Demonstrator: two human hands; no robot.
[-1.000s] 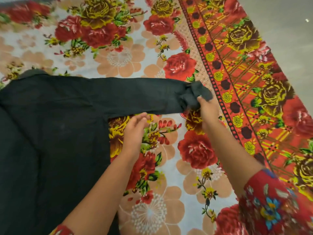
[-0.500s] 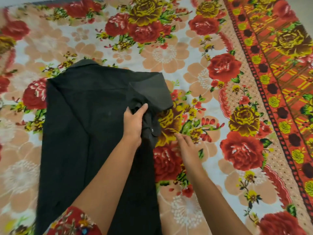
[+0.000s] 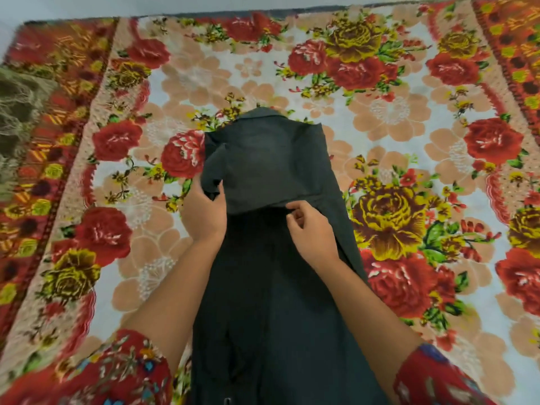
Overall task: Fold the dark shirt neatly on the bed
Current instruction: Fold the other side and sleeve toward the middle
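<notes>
The dark shirt (image 3: 271,276) lies as a long narrow strip down the middle of the bed, collar at the far end. Both sleeves are folded in across its upper part, forming a flap whose lower edge runs between my hands. My left hand (image 3: 204,213) grips the bunched sleeve end at the strip's left edge. My right hand (image 3: 311,229) rests on the shirt with its fingertips pinching the flap's lower edge near the middle. The shirt's hem runs out of view at the bottom.
The bed is covered by a floral blanket (image 3: 388,118) with red and yellow roses and an orange-red border on both sides. Its far edge meets a pale wall (image 3: 87,7) at the top. A dark patterned patch (image 3: 17,112) lies at the far left.
The right sleeve, stretched out sideways a second ago, now lies folded over the shirt. Both hands moved onto the folded upper part, and the view swung to centre on the shirt.
</notes>
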